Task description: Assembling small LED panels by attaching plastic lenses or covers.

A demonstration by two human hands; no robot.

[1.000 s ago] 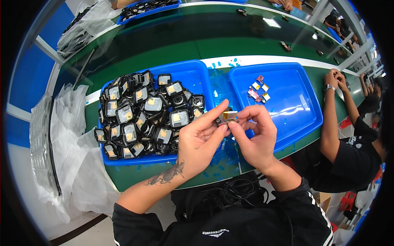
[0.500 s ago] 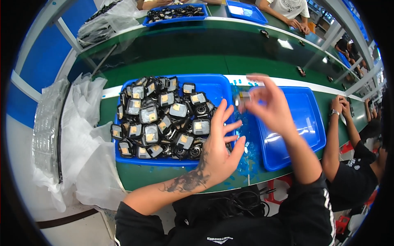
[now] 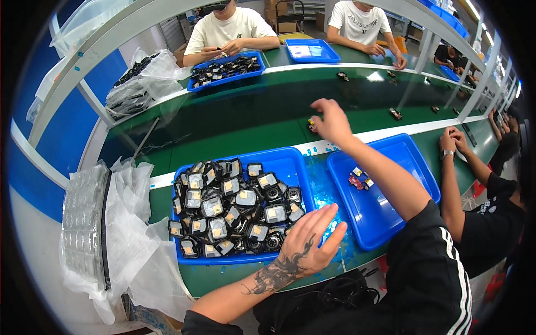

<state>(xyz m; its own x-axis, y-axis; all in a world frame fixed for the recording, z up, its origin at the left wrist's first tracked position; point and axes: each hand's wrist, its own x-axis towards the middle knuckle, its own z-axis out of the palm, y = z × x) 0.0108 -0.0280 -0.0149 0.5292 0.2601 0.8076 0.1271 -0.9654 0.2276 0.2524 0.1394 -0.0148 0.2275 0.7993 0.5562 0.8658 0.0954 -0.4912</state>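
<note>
My right hand [image 3: 335, 125] reaches out over the green belt, fingers apart. Just off its thumb is a small red, yellow and black part [image 3: 312, 125], seemingly on the belt and apart from the fingers. My left hand [image 3: 314, 241] hovers by the near right corner of a blue tray [image 3: 290, 162], its fingers stretched out and nothing in it. Heaped in that tray are many black, square watch-like housings [image 3: 213, 207] with grey faces and tan patches. Beneath my right forearm, a second blue tray [image 3: 385, 215] holds several small red and yellow parts [image 3: 360, 180].
Blue scraps [image 3: 324, 192] litter the table between the trays. Bubble wrap and plastic sheets [image 3: 128, 223] stand at the left. Across the belt [image 3: 223, 106] people work beside a filled blue tray [image 3: 226, 71]. More parts [image 3: 395, 114] lie along the belt. A co-worker's hands [image 3: 455, 139] are at the right.
My right hand has moved from between the trays out over the belt and opened; the small part it held appears released there. My left hand is lower in view. The view has tilted up.
</note>
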